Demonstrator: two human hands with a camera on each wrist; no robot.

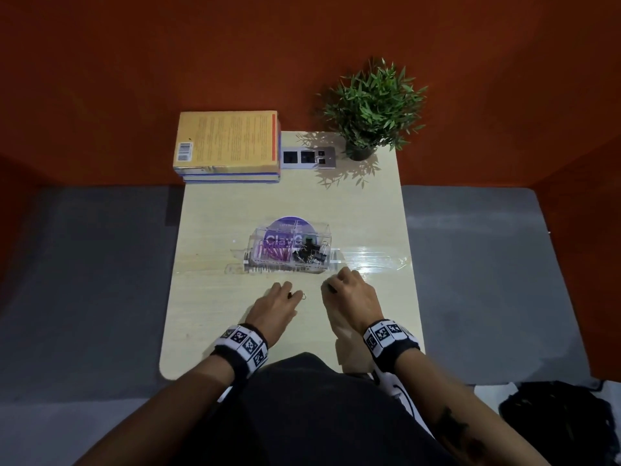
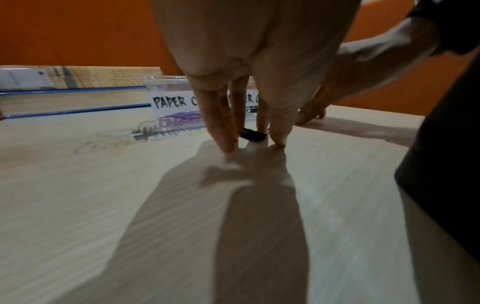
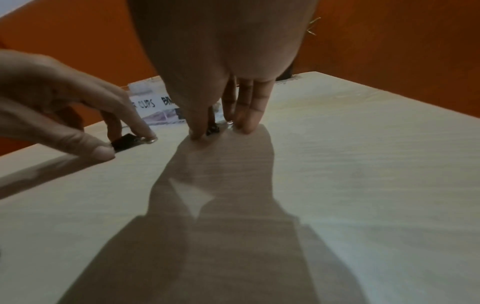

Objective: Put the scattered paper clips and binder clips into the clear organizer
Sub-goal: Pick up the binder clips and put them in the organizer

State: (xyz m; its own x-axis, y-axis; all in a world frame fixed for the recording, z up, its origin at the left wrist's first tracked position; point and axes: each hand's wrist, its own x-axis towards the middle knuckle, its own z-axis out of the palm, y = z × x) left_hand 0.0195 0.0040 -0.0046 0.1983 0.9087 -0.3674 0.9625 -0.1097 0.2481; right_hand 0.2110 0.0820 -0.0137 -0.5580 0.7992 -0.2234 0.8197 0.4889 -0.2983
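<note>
The clear organizer (image 1: 255, 238) stands mid-table, purple paper clips in its left compartment and black binder clips in its right; its labels show in the left wrist view (image 2: 168, 98) and the right wrist view (image 3: 148, 102). Just in front of it, my left hand (image 1: 292, 295) pinches a black binder clip (image 2: 253, 134) that lies on the table, thumb at its body and a fingertip at its silver loop (image 3: 152, 139). To the right, my right hand (image 1: 332, 287) pinches a second black binder clip (image 3: 213, 130) between thumb and fingers, also down on the table top.
A stack of books (image 1: 228, 146) lies at the back left, a socket panel (image 1: 307, 157) and a potted plant (image 1: 369, 109) at the back right. A purple disc (image 1: 289, 223) sits behind the organizer. Shiny clear film (image 1: 369, 260) lies to its right. Grey seat cushions flank the table.
</note>
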